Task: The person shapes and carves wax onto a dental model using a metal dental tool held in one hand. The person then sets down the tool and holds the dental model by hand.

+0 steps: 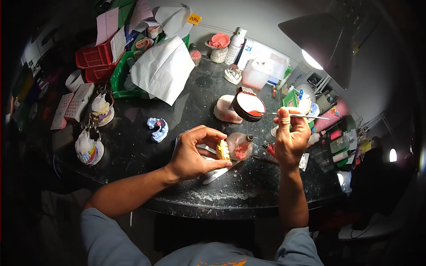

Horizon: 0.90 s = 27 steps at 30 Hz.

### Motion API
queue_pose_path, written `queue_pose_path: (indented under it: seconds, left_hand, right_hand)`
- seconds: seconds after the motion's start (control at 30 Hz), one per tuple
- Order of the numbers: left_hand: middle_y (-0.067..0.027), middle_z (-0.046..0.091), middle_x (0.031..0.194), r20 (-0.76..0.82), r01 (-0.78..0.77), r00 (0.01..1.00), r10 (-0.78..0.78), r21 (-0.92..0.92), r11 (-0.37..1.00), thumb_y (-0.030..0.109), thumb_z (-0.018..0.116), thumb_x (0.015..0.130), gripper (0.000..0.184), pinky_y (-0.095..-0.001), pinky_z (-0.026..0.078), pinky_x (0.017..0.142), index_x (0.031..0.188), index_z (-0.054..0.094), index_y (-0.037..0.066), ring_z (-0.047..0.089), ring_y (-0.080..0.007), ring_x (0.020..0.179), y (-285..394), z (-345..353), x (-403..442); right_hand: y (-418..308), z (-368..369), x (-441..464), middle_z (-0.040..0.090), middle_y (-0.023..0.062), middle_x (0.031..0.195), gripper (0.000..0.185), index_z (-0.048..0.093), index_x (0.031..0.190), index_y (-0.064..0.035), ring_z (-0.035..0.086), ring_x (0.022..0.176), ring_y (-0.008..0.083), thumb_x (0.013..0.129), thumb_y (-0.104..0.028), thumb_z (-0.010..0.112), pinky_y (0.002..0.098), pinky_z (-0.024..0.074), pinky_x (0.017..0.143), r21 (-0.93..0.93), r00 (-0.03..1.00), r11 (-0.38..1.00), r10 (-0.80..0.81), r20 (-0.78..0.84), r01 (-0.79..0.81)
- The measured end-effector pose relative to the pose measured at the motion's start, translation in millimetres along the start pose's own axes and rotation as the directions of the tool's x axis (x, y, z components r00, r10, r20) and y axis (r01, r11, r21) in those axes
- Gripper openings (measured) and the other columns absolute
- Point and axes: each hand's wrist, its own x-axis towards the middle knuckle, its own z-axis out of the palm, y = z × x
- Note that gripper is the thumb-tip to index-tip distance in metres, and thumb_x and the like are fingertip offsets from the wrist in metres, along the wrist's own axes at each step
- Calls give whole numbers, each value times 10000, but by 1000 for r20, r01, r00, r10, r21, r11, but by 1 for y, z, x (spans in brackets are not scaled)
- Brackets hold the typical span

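Note:
My left hand [195, 153] pinches a yellow dental model [223, 150] with a row of pale teeth between thumb and fingers. In my right hand [293, 137] is a thin metal dental spatula [315, 117], gripped near its middle. The spatula's tip points left and meets the rim of a round dark pot [242, 114], where a red patch shows inside on a pale surface. Behind the yellow model stands a glass spirit burner [242, 148] with a dark cap and something reddish in it. A white strip-like tool [217, 176] lies under my left hand.
A blue-white dental cast [157, 129] rests left of my left hand. Mounted casts [89, 146] stand farther left. Green bins [122, 75] with papers occupy the back left. A lamp [317, 40] hangs over the back right, above bottles and small boxes.

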Motion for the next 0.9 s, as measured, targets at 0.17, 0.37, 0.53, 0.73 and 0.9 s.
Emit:
queue_pose_path:
  seconds: [0.17,0.37,0.53,0.73,0.9]
  left_hand:
    - [-64,665,1041,16,10,1000,-11,18,1000,57,923,668,505,-303,643,807,1094,657,10,706,-140,941,3,0,0]
    - [-83,634,1089,43,6,999,-7,25,1000,18,909,682,527,-308,648,820,1131,632,-4,690,-143,974,1,-2,0]
    - [-71,649,1072,5,1,1000,-1,-4,1000,29,912,678,516,-301,643,818,1117,642,3,700,-145,962,4,0,0]
    - [-81,599,1145,14,26,1000,-26,-22,999,-23,902,670,552,-292,646,826,1153,635,3,673,-143,995,4,1,-2]
    - [-96,598,1147,11,41,999,-41,-65,997,-42,895,668,562,-298,648,828,1159,624,-3,672,-147,1003,4,4,-5]
  right_hand:
    - [-5,0,-1,600,-4,780,138,616,947,-37,547,739,53,996,-158,657,200,429,662,-23,998,998,57,28,-57]
    - [3,-4,-9,607,5,803,124,604,959,-31,561,739,59,1006,-142,632,195,432,659,20,993,1000,-11,-117,13]
    - [-1,-6,-33,611,29,790,131,572,1001,-37,504,620,52,1031,-164,578,185,391,546,156,971,985,-37,-237,76]
    - [-3,3,-80,576,108,980,136,515,1024,9,599,742,102,1051,-124,502,331,631,737,402,992,911,119,-53,-88]
    - [3,8,-92,548,128,978,147,498,1040,12,590,760,108,1046,-135,509,367,646,740,443,999,895,-54,-3,50]
